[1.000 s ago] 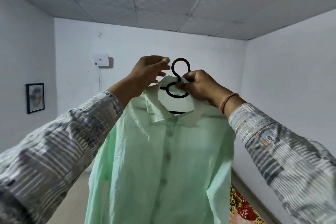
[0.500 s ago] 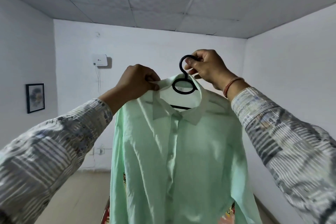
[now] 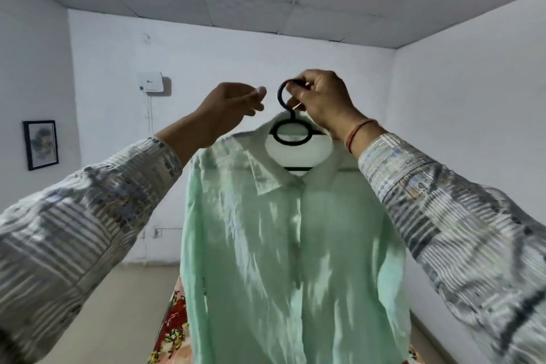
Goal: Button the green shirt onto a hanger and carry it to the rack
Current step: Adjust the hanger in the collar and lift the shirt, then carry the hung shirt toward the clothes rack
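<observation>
Hands split: left hand (image 3: 232, 103) off the collar (image 3: 266, 174), curled on nothing, right hand (image 3: 323, 100) alone gripping the hanger hook (image 3: 280, 96), green shirt (image 3: 280, 245) looks ready for carrying.

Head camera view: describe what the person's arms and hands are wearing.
Both arms wear long sleeves of pale fabric printed with grey and white stripes: left sleeve, right sleeve. A thin orange-red band circles the right wrist. The left hand and right hand are bare, no gloves.
</observation>
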Demonstrator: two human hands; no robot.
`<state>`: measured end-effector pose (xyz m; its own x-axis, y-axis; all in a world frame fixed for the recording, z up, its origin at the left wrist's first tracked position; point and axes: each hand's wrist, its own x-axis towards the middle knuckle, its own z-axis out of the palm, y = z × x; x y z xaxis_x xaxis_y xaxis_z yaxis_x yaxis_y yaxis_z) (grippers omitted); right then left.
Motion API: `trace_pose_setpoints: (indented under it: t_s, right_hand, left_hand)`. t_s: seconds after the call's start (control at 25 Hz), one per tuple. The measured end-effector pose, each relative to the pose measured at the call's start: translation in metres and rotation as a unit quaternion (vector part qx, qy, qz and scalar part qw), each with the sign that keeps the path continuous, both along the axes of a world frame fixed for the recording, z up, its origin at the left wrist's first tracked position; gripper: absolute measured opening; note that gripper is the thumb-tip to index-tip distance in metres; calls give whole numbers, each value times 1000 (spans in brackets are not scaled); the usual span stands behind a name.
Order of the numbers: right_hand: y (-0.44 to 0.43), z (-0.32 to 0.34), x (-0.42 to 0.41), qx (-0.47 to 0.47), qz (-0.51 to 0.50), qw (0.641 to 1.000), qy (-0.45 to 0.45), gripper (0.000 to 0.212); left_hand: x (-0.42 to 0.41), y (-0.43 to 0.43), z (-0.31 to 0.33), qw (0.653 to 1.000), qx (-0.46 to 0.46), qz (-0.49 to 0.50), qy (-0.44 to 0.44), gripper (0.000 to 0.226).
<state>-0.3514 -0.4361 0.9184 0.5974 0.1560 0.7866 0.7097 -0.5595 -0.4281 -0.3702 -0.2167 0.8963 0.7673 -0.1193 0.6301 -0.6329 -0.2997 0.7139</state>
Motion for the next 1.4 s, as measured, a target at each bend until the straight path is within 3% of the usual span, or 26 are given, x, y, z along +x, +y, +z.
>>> trace_pose_setpoints:
  t_s: [0.16, 0.32, 0.48, 0.72, 0.88, 1.0, 1.16, 1.4]
  right_hand:
    - [2, 2, 0, -22, -29, 999, -21, 16]
    - [13, 4, 3, 0, 11, 1000, 18, 12]
    - [27, 3, 8, 21, 42, 996, 79, 25]
    - [39, -18, 29, 19, 26, 995, 99, 12]
    - [40, -21, 37, 59, 23, 995, 80, 6]
    - [34, -25, 35, 68, -5, 995, 73, 10]
    - [22, -38, 19, 100, -78, 990, 67, 12]
    - [-31, -47, -53, 101, -211, 971, 56, 12]
  left_hand:
    - [7, -1, 15, 1000, 8, -17, -7, 43]
    - [15, 2, 22, 998, 21, -52, 2, 26]
    - [25, 4, 19, 999, 38, -23, -23, 20]
    - [44, 31, 2, 989, 31, -119, 80, 23]
    - [60, 36, -10, 986, 57, -122, 103, 21]
    - [70, 34, -28, 981, 136, -111, 84, 18]
    - [72, 7, -42, 977, 111, -165, 75, 8]
    - [44, -58, -53, 927, 128, -336, 107, 20]
